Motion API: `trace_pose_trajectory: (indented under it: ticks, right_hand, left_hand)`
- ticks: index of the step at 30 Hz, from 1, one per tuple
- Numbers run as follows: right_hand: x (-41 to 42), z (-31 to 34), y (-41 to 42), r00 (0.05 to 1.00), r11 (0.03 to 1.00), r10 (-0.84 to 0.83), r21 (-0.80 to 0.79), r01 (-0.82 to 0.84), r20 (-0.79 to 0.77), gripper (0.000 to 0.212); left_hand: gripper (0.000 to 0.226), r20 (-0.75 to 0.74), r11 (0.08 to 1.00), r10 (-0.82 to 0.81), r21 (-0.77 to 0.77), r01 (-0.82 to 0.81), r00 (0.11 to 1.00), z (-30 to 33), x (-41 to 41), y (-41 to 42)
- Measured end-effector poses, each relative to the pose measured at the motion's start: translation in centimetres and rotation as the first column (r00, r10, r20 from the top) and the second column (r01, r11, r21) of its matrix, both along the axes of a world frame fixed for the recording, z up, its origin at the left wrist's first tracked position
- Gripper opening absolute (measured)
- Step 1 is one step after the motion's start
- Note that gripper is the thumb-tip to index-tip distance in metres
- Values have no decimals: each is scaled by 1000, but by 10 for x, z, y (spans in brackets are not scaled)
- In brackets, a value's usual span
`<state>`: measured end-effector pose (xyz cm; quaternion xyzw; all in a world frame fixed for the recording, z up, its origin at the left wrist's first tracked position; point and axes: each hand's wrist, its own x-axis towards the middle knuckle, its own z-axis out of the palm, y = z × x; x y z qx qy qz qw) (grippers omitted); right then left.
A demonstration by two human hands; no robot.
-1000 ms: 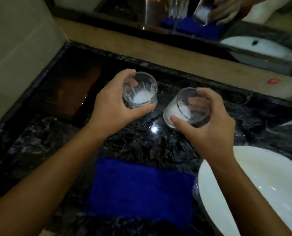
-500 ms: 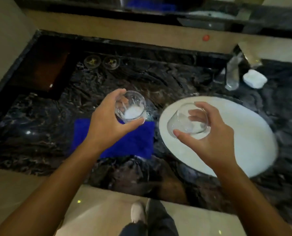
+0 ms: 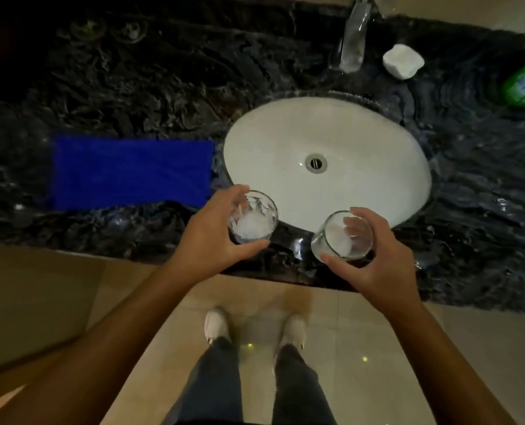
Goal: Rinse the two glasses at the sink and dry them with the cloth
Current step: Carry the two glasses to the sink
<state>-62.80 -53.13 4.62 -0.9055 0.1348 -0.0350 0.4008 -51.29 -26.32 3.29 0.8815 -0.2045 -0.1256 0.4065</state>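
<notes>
A dark marble counter [image 3: 117,87] framed the white basin [image 3: 362,133]; the blue cloth [image 3: 129,171] lay flat just left, presumably ready for drying. The left hand [image 3: 212,237] clasped one tumbler [image 3: 253,217] and the right hand [image 3: 374,265] the other glass [image 3: 341,236], both at the basin's near rim, likely headed for the tap [image 3: 353,41].

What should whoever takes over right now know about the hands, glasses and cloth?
Left hand: grips the left glass, upright, white residue inside.
Right hand: grips the right glass, tilted, also whitish inside.
Both glasses are held above the counter's near edge, just short of the sink.
Tap: no water seen running.
Cloth: flat on the counter, left of the sink, untouched.
Done: glasses picked up.
Left: rinse both, then dry both.
</notes>
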Motion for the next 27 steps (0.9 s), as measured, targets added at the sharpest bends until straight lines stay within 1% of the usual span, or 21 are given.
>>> trace_pose_trajectory:
  ticks: [2, 6, 9, 16, 22, 27]
  right_hand:
    - [-12, -9, -13, 999, 1000, 30, -4, -30, -16, 86]
    - [-25, -17, -27, 999, 999, 30, -14, -30, -36, 88]
    - [-30, -26, -34, 998, 999, 52, 11, -51, -40, 89]
    - [-37, -39, -42, 997, 997, 78, 29, -78, -19, 87]
    - [-38, -45, -40, 997, 996, 78, 45, -78, -2, 86]
    - [-37, -46, -41, 997, 994, 78, 74, -76, -29, 84]
  left_hand:
    - [92, 1, 1000, 3, 22, -3, 1000, -2, -13, -9]
    - [92, -6, 997, -3, 79, 4, 1000, -6, -31, -23]
    - [93, 7, 994, 20, 110, -21, 1000, -12, -40, -28]
    - [96, -24, 990, 58, 132, -54, 998, -16, -51, -31]
    - [97, -56, 991, 58, 128, -50, 997, -20, -54, -27]
    - [96, -64, 990, 64, 131, -55, 996, -19, -55, -29]
